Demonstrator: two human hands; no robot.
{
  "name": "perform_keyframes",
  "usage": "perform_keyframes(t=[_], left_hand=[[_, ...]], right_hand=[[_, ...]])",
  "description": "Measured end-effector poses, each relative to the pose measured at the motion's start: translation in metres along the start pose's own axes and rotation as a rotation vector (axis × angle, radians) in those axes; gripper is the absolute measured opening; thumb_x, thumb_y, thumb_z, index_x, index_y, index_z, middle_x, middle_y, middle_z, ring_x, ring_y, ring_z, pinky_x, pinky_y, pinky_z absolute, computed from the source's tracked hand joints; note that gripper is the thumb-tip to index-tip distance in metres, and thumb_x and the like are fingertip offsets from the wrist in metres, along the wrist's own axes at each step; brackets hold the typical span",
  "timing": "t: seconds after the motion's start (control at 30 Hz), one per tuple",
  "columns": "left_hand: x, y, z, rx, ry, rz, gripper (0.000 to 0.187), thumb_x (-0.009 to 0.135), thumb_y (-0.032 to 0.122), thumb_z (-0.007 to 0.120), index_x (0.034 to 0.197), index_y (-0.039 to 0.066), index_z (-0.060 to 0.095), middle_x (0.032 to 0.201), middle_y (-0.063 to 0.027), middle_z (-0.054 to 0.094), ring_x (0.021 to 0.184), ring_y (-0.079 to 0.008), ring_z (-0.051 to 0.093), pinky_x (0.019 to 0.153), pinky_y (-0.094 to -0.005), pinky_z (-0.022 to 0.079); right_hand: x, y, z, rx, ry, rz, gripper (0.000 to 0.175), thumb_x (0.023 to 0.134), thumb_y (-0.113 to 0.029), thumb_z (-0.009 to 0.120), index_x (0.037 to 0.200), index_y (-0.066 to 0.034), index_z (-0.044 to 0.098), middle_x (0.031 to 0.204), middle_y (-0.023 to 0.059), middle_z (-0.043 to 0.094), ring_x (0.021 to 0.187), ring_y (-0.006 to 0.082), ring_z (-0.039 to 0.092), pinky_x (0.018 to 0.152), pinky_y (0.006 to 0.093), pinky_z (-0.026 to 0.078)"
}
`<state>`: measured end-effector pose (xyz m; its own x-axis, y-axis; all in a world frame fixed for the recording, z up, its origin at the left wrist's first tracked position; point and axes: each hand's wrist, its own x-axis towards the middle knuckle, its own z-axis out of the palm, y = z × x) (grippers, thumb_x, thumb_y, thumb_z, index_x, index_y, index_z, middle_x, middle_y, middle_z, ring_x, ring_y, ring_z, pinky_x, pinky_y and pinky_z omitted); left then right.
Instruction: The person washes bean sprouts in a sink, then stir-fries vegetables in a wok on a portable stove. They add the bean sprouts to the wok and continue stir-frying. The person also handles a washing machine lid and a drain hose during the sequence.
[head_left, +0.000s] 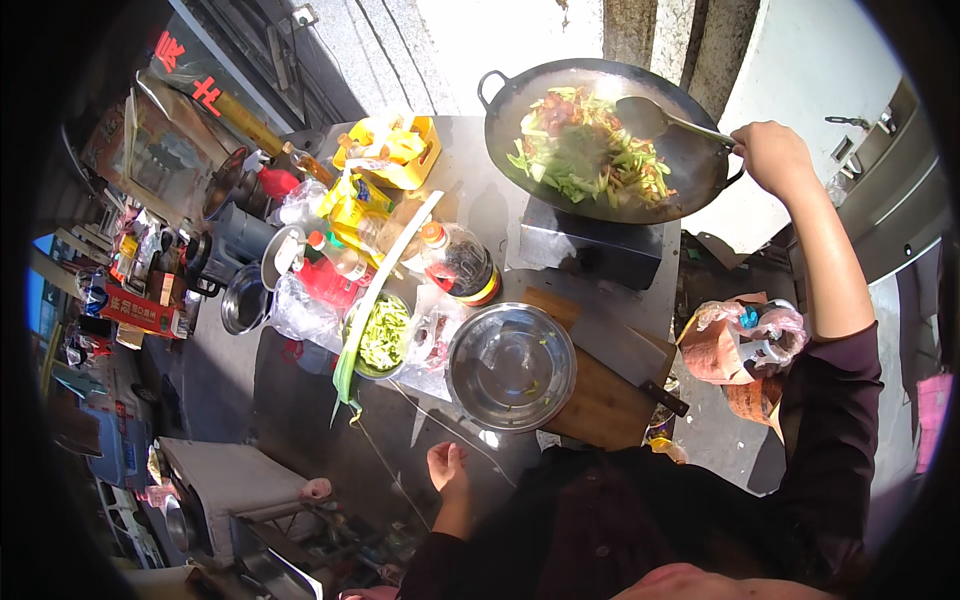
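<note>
My right hand (774, 156) grips the handle of a metal wok ladle (643, 118) beside the wok's right handle. The ladle's bowl rests over chopped green vegetables and reddish-brown pieces (600, 154) in a large dark wok (694, 180). The wok sits above a box-shaped metal stove (592, 240), and haze hangs over the food. My left hand (448, 469) hovers off the table's near edge with its fingers curled together, nothing visible in it. Nearest to it is a steel basin (510, 367) holding a few green scraps.
A cleaver (619, 341) lies on a wooden cutting board (600, 405), its handle past the board's edge. Left of the basin are a dark-liquid bottle (459, 262), a bowl of chopped greens (384, 334), a long scallion (390, 262) and a yellow basket (420, 169). A lined bin (712, 352) stands at right.
</note>
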<state>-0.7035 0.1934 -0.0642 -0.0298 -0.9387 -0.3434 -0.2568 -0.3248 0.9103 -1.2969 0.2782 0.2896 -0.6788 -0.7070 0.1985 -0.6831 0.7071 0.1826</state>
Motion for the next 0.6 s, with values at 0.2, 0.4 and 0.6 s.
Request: perform_keyframes(t=[0.2,0.4,0.6], left_hand=[[-0.003,-0.009,-0.018,-0.051,0.104,-0.110,0.016,0.095,0.017,0.058,0.103,0.004,0.052,0.085,-0.0060,0.063,0.069,-0.0125,0.062,0.058,-0.0234,0.047],[-0.015,-0.015,-0.021,-0.040,0.050,-0.002,0.015,0.095,0.017,0.058,0.101,0.004,0.052,0.083,-0.0062,0.063,0.068,-0.0118,0.060,0.057,-0.0234,0.045],[0.001,-0.008,-0.005,-0.048,0.117,-0.111,0.013,0.095,0.017,0.058,0.096,0.004,0.053,0.077,-0.0053,0.062,0.062,-0.0104,0.057,0.054,-0.0230,0.043]], right_hand=[[0.072,0.024,0.023,0.148,-0.402,0.103,0.025,0.090,-0.019,0.060,0.082,0.0029,0.071,0.054,0.0174,0.058,0.043,0.0242,0.056,0.048,0.0365,0.046],[0.083,-0.030,0.092,0.335,-0.076,-0.084,0.027,0.086,-0.033,0.066,0.104,-0.0124,0.072,0.092,0.0158,0.070,0.084,0.0344,0.066,0.075,0.0417,0.052],[0.021,0.019,0.021,-0.041,0.143,-0.265,0.022,0.086,-0.029,0.063,0.103,-0.0183,0.073,0.084,0.0102,0.070,0.080,0.0299,0.066,0.071,0.0420,0.052]])
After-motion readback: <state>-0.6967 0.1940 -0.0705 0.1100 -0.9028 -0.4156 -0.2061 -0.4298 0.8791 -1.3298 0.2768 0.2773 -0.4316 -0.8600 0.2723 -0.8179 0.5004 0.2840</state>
